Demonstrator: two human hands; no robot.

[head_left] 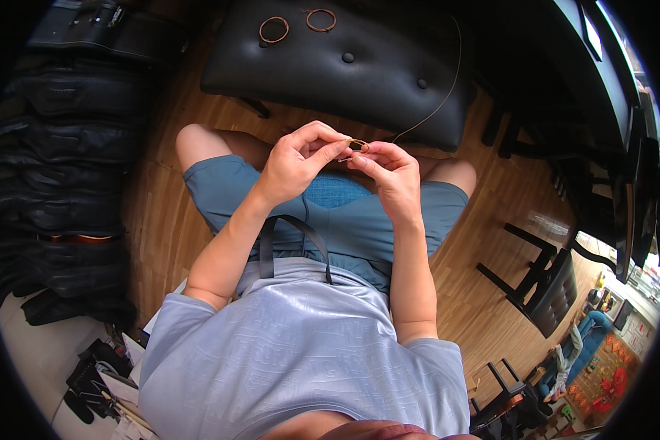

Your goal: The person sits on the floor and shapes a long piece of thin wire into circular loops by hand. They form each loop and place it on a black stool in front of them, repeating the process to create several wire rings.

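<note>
My left hand (304, 158) and my right hand (385, 172) meet above my lap, fingertips pinched on a thin golden-brown ring (359, 144). A small pale piece (345, 158) shows beneath the ring at my fingertips, too small to make out. Beyond them, two coiled copper-coloured rings (274, 29) lie on a black tufted bench (293, 66), one left of the other. A thin dark cord (447, 92) runs down the bench's right side toward my hands; where it ends is hidden.
Several black padded cases (73, 161) line the left side. A large black piece of furniture (579, 51) stands at upper right. A black chair (546, 297) is at my right on the wooden floor (154, 227). Farther back is a blue sofa (594, 326) with what looks like a person on it.
</note>
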